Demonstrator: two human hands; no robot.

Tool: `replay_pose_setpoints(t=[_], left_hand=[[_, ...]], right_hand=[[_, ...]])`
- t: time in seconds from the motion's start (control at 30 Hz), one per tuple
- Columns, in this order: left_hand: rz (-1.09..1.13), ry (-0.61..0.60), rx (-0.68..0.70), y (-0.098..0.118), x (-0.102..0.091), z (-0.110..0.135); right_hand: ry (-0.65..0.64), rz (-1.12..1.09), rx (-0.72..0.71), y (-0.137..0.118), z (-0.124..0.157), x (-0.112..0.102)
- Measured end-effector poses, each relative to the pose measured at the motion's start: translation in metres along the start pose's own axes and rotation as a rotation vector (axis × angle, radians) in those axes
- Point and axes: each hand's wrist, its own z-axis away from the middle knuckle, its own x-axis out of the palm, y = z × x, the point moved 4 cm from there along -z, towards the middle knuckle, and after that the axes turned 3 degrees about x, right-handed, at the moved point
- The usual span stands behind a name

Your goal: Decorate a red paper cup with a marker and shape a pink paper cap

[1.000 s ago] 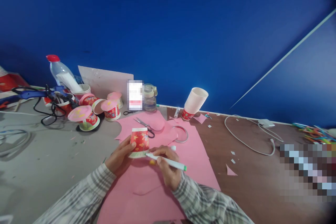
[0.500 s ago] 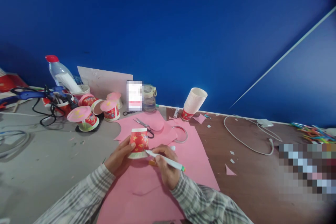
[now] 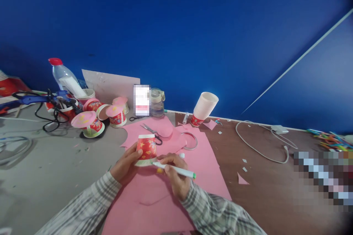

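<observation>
My left hand is closed round the left side of a red patterned paper cup, held upside down with its pale green rim lowest. In my right hand is a white marker pen with a green end. Its tip meets the cup's rim at the front right. A small yellow thing shows under my right fingers, too hidden to name. Beneath both hands lies a large pink paper sheet. Scissors with dark handles and a roll of tape rest on it behind the cup.
Pink-topped paper cups stand at the left, near a glue gun with a black cord. A leaning stack of paper cups, a glass jar and a white cable lie along the back. Paper scraps dot the right side.
The marker's tip has moved down slightly, from the cup's red side onto its pale rim. My left hand and the cup have stayed nearly still.
</observation>
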Motion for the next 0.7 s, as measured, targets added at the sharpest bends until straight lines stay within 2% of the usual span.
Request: replay_pose_setpoints(t=[0.17, 0.33, 0.5, 0.7], left_hand=[[-0.006, -0.002, 0.018, -0.0001, -0.0001, -0.0006], [0.002, 0.005, 0.007, -0.0016, -0.0012, -0.0012], [-0.012, -0.002, 0.010, -0.0024, -0.0018, -0.0015], [-0.002, 0.005, 0.024, 0.0004, 0.0005, -0.0008]], right_hand=[[0.075, -0.027, 0.075, 0.0081, 0.0031, -0.0033], [0.049, -0.034, 0.104, 0.0105, 0.0034, -0.0015], [0.038, -0.020, 0.079, 0.0063, 0.0024, 0.0001], [0.093, 0.055, 0.039, 0.0038, 0.0026, -0.0033]])
